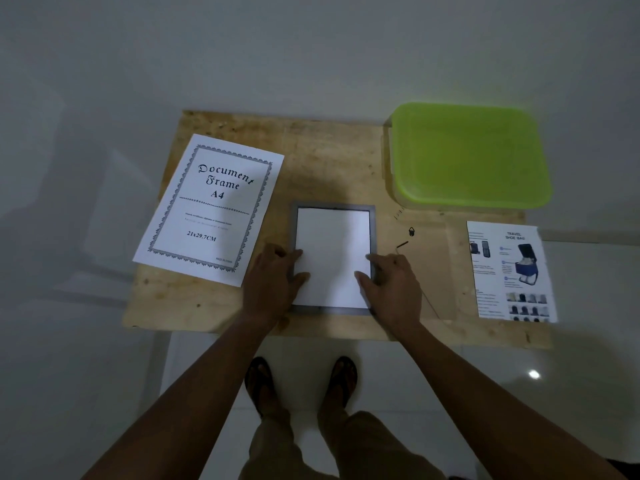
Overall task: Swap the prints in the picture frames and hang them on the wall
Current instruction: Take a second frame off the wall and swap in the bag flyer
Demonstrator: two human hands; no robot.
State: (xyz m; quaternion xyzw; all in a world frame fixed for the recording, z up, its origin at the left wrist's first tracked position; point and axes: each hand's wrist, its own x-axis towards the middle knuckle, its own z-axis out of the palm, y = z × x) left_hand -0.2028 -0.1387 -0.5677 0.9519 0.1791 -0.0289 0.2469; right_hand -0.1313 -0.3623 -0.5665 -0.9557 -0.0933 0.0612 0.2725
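Frame (pixel 332 206) with white sheet (pixel 332 251), centre of plywood board (pixel 329 161).
Left hand (pixel 273 282) and right hand (pixel 391 285) press the sheet's lower sides, fingers flat (nothing gripped); 2 prints flank it: A4 print (pixel 207 209) left, shoe-bag print (pixel 509 271) right.

A grey frame (pixel 332 206) lies flat, a white sheet (pixel 332 251) inside. The A4 print (pixel 211 209) lies tilted at left, the shoe-bag print (pixel 509 271) at right.

Dim room: plywood board (pixel 329 161), white wall (pixel 311 46), glossy tiled floor (pixel 519 393).
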